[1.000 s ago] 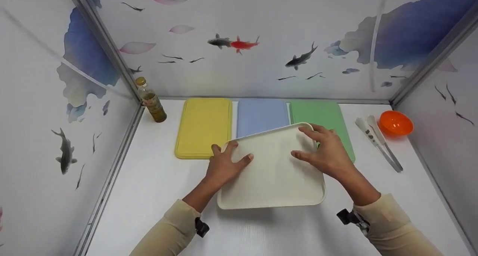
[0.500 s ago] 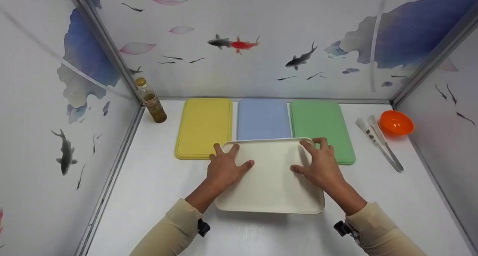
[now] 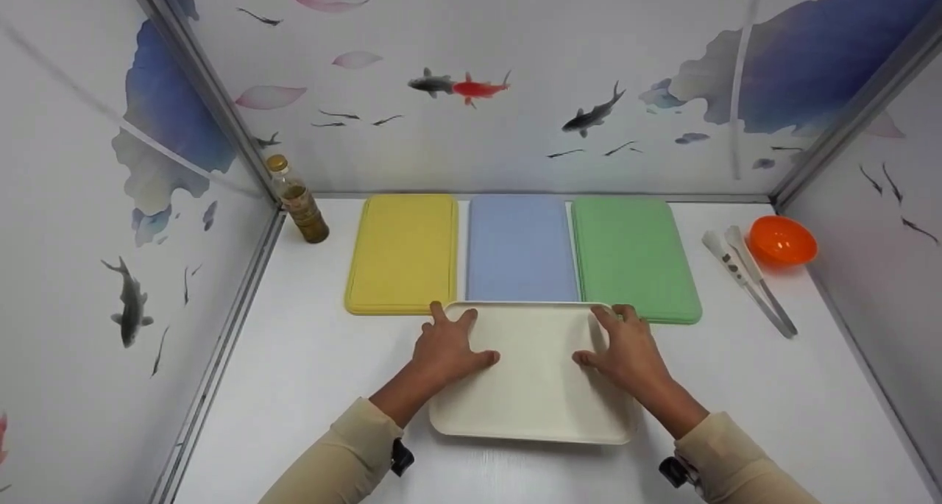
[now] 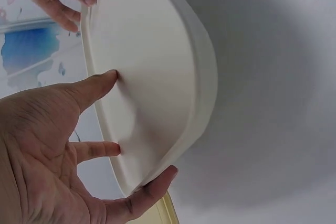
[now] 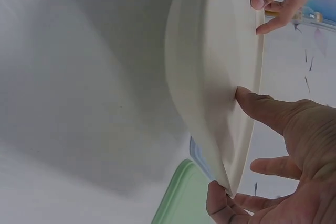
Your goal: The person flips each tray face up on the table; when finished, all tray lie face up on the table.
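Materials and shapes first. One cream tray (image 3: 537,390): smooth, matte, rectangular, corners rounded, a thin raised rim all round. Three thin rectangular boards lie in a row along the back of the white table (image 3: 294,386): yellow board (image 3: 403,254), blue board (image 3: 519,246), green board (image 3: 635,257), each with rounded corners and a smooth face. One round bowl (image 3: 782,240), orange and glossy. Two long utensils (image 3: 730,267) lie beside it, pale handles toward the back, metal ends toward the front. One clear bottle (image 3: 305,213), brownish liquid within, gold cap; glass or plastic, I cannot tell.

Hands: two. The left hand (image 3: 445,351) pinches the tray at its far left corner, thumb spread wide across the inner face, one finger hooked outside the rim. The right hand (image 3: 628,351) mirrors this at the far right corner, fingers curled round the edge.

The tray sits in front of the boards, its far edge covering the near end of the blue one. The wrist views show its outer wall above the tabletop, over a broad soft shadow. Inner face plain, shaded under the hands.
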`<state>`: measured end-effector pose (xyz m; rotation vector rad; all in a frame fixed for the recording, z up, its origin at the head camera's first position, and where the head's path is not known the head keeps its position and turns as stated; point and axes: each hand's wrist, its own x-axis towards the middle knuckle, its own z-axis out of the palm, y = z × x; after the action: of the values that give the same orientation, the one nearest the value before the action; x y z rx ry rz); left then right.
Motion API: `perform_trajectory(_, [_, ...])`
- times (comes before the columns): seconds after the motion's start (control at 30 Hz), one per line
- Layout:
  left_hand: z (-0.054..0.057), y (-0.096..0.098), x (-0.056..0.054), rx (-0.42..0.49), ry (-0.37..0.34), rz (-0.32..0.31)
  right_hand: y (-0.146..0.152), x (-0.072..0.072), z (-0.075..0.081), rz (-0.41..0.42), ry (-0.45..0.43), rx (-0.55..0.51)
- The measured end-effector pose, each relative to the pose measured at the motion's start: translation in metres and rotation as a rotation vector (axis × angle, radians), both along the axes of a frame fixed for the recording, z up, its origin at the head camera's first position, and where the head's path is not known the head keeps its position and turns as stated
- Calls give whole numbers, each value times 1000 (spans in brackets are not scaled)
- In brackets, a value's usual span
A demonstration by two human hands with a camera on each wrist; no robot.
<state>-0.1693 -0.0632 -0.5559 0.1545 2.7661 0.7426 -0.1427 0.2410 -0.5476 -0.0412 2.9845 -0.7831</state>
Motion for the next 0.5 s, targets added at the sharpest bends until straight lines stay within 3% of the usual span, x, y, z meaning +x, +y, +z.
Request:
perform_trajectory(0.23, [-12, 1, 6, -2, -35, -8, 1, 5, -22, 17, 1, 6])
perform_trajectory(0.5, [-22, 4, 12, -39, -19, -14, 0, 9, -36, 27, -32, 16])
